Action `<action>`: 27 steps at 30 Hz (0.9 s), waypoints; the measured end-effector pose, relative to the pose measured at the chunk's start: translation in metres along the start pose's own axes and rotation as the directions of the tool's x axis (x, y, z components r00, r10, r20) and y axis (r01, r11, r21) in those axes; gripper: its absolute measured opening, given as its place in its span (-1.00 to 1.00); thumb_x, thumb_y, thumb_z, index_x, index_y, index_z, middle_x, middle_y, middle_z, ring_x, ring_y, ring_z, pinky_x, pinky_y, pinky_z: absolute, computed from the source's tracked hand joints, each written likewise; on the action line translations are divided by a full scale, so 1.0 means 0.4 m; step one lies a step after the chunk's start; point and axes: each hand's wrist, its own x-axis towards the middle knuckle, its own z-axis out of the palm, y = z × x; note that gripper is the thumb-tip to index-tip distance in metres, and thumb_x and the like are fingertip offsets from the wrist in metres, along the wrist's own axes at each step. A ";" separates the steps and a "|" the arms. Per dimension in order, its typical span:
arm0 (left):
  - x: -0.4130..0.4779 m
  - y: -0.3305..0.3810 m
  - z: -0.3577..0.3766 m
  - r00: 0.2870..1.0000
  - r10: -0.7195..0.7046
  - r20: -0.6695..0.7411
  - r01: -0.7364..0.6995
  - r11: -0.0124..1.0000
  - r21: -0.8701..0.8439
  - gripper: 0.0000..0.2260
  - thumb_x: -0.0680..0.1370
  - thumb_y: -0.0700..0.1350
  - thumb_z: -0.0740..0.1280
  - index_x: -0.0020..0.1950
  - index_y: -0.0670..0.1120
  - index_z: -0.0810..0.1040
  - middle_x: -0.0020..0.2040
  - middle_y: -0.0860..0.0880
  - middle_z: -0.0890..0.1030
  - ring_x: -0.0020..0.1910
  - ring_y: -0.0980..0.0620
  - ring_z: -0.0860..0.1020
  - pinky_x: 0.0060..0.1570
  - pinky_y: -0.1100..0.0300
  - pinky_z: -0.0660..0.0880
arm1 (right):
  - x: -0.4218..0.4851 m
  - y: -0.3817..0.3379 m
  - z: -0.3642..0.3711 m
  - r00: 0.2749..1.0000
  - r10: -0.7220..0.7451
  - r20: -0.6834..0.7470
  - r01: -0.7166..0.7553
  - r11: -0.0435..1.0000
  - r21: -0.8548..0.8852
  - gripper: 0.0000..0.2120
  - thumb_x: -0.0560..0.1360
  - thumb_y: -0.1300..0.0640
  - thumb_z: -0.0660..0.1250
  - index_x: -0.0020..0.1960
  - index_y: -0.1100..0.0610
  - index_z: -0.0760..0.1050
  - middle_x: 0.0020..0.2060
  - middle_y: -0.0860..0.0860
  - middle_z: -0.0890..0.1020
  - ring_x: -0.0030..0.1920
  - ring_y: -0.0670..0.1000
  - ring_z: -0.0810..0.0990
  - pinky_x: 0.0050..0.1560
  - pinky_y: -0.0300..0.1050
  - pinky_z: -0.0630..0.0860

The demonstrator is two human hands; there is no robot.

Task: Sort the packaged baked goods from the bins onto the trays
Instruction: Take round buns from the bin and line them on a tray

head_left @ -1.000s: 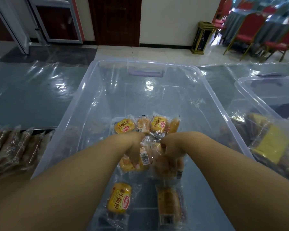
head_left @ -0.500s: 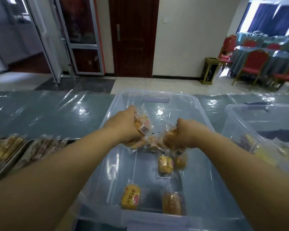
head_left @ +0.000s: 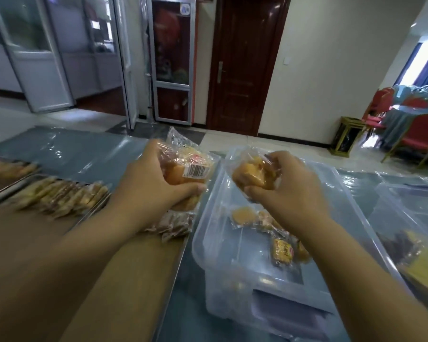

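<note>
1. Bench (head_left: 79,154), grey-blue under a glossy clear sheet, stretching beneath and beyond both hands.
2. Clear plastic bin (head_left: 343,213) directly below the right hand, with a few yellow bread packets (head_left: 283,251) loose on its floor. Second bin (head_left: 410,208) further out to that hand's right, holding darker and yellow packs.
3. Tray (head_left: 156,275) under the left hand and forearm, just beside the first bin's left wall. Row of wrapped pastries (head_left: 59,198) lined up on it to the left of that hand, and brown packets (head_left: 173,224) just beneath the hand.
4. Left hand (head_left: 153,183) hovering over the tray's right edge, fingers curled tight round a bunch of clear-wrapped buns (head_left: 188,169), barcode label facing up.
5. Right hand (head_left: 289,191), level with the left and apart from it, above the bin's far end, clutching another bundle of wrapped buns (head_left: 252,174) in crinkled film.
</note>
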 end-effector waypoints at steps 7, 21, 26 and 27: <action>-0.130 -0.206 -0.319 0.994 -0.036 -0.099 0.036 0.999 0.002 -0.43 0.01 0.38 0.42 -0.06 0.44 0.29 -0.13 0.33 0.48 -0.15 0.34 0.49 -0.26 0.37 0.41 | -0.107 -0.293 0.155 0.995 -0.087 0.052 0.084 0.995 0.048 -0.43 0.28 -0.09 0.50 0.20 -0.06 0.36 -0.02 -0.16 0.41 -0.05 -0.12 0.41 -0.18 -0.28 0.34; -0.373 -0.682 -0.810 0.882 -0.446 -0.152 0.439 0.895 -0.080 -0.39 0.12 0.18 0.57 0.03 0.15 0.35 -0.04 0.13 0.57 -0.07 0.13 0.56 -0.09 0.05 0.56 | -0.269 -0.744 0.607 0.932 -0.063 0.356 0.021 0.992 0.121 -0.43 0.21 -0.08 0.52 0.17 -0.06 0.41 -0.03 -0.11 0.52 -0.06 -0.06 0.49 -0.13 -0.09 0.46; -0.377 -0.810 -0.907 0.840 -0.504 -0.202 0.492 0.864 -0.110 -0.46 0.12 0.16 0.58 -0.06 0.15 0.38 -0.13 0.16 0.58 -0.19 0.22 0.57 -0.30 0.25 0.50 | -0.262 -0.844 0.781 0.913 -0.039 0.407 -0.042 0.981 0.188 -0.44 0.22 -0.09 0.52 0.15 -0.03 0.43 -0.04 -0.10 0.54 -0.09 -0.06 0.51 -0.17 -0.12 0.44; -0.371 -0.839 -0.927 0.838 -0.508 -0.202 0.495 0.862 -0.114 -0.48 0.14 0.14 0.58 -0.06 0.14 0.38 -0.15 0.16 0.59 -0.23 0.23 0.58 -0.34 0.30 0.48 | -0.256 -0.862 0.818 0.913 -0.033 0.407 -0.055 0.978 0.203 -0.45 0.22 -0.10 0.52 0.14 -0.04 0.44 -0.06 -0.11 0.54 -0.10 -0.07 0.51 -0.20 -0.14 0.43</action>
